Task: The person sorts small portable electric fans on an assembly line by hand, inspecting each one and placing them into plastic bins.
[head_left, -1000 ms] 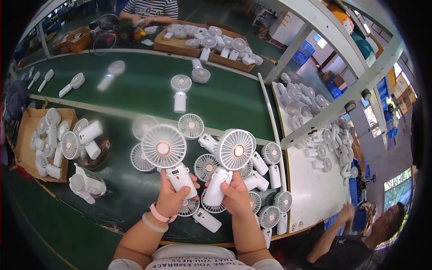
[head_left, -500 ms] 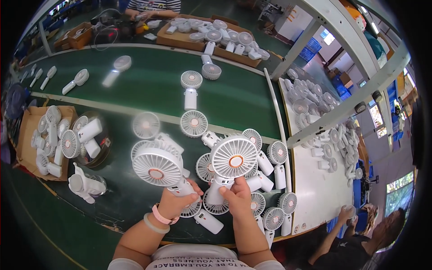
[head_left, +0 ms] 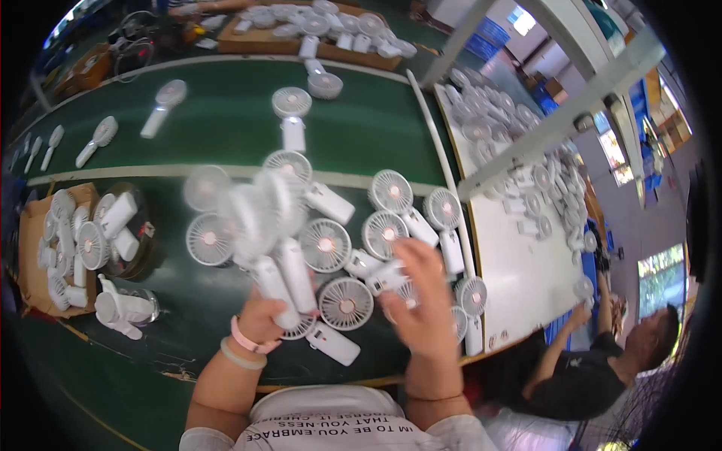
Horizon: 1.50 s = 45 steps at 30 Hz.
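My left hand (head_left: 259,317) is closed round the white handles of two handheld fans (head_left: 295,274), held side by side with their round heads up and smeared by motion. My right hand (head_left: 426,319), slightly blurred, has its thumb and fingers apart over a white fan handle (head_left: 386,277); it is not seen closed on it. Between and beyond my hands lie several more white fans with round grilles, among them a fan (head_left: 346,304) with an orange-ringed hub and a fan (head_left: 391,191) farther off. A loose white handle (head_left: 335,343) lies near the table's front edge.
At the left stand a cardboard box (head_left: 30,279) of fans and a clear jar with a white top (head_left: 124,308). Fans lie on the green belt (head_left: 218,113). A white side table (head_left: 519,293) bears many fans; a person (head_left: 594,368) works beside it.
The fan from my right hand is now in my left hand beside the other one. My right hand has opened and moved right, over the lying fans. The whole view has shifted.
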Motion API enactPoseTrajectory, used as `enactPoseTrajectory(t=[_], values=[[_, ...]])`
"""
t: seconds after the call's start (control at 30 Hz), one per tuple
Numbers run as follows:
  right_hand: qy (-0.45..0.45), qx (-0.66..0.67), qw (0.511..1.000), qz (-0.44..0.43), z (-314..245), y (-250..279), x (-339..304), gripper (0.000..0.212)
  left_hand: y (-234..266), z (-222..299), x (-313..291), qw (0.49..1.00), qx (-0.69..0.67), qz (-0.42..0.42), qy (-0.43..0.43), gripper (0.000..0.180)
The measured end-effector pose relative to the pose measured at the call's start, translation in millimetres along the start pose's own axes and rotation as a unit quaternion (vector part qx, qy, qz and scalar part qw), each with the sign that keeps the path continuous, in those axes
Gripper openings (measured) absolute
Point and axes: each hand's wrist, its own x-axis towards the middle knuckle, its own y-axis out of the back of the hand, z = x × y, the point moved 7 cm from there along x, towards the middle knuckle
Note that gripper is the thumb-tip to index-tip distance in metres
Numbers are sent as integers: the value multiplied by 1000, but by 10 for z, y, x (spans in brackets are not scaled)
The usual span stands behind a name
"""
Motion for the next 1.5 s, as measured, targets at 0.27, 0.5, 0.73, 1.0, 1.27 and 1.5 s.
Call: enactPoseTrajectory(t=[0.27,0.5,0.73,1.0,1.27,1.5], values=[[-290,-357,865,-198,694,676,-1583,34,-139,-38,60,995,-87,-47,-25,74],[-417,-239,866,-140,1014,479,-2442,79,-48,-60,5,998,-58,-21,-26,75],[-206,-400,890,-73,1184,394,-1716,62,-66,-59,7,999,-37,-6,-32,76],[-308,720,621,-18,1205,104,-1487,71,-49,4,12,997,-38,-21,-58,76],[-257,737,610,-136,907,-487,-708,67,-84,5,7,995,-79,-22,-47,75],[-263,614,744,0,839,-653,-323,49,-100,-6,22,998,-49,-32,-36,75]])
